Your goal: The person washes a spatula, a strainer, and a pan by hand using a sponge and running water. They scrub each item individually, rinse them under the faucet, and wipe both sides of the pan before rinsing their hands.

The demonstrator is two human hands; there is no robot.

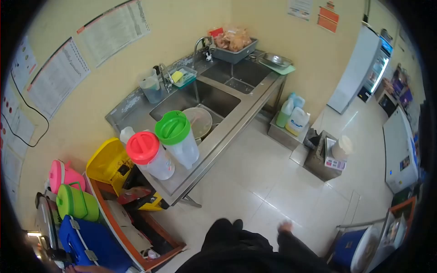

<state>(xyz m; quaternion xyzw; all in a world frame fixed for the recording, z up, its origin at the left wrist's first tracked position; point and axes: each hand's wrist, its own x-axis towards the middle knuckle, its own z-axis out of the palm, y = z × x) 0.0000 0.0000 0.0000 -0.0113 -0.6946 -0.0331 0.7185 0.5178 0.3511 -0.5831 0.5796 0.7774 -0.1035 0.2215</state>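
My right hand (pixel 285 226) hangs over the tiled floor beside my dark clothing, touching nothing I can see; blur hides whether its fingers are apart. At the lower left edge only a sliver of my left hand (pixel 88 269) shows, by the blue cooler box (pixel 93 241). Its fingers are mostly cut off, and contact with the box cannot be made out. Ahead, a pitcher with a red lid (pixel 150 154) and one with a green lid (pixel 177 139) stand on the near end of the steel sink counter (pixel 200 170).
Green (pixel 84 204) and pink jugs (pixel 66 177) are behind the cooler. A wooden-edged cabinet (pixel 123 218) and yellow mop bucket (pixel 109 164) flank the counter. A grey tub (pixel 236 52) holds bagged food. Detergent bottles (pixel 296 120), a scale (pixel 334 157) and a white freezer (pixel 400 150) stand right.
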